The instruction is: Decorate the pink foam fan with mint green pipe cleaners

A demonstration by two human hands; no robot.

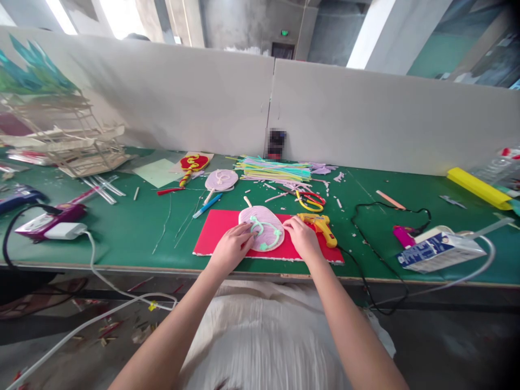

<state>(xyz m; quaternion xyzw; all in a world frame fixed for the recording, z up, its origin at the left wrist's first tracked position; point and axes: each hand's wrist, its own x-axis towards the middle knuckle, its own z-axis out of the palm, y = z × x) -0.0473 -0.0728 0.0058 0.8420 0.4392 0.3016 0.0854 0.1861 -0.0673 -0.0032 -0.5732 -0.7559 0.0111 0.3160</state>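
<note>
Carton [441, 253] is lying at three, lilac fan [268, 218] pointing lengthwise to eleven o'clock; both hands [231, 247] are touching it, grips unclear.

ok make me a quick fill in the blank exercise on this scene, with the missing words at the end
1. The pink disc lies on a board whose colour is ____.
2. The hand nearer the glue gun is the person's ____ one.
3. The other hand touches the disc, whose curling trim is coloured mint ____.
4. The handles of the scissors are red and ____.

Missing words: red; right; green; yellow
</note>
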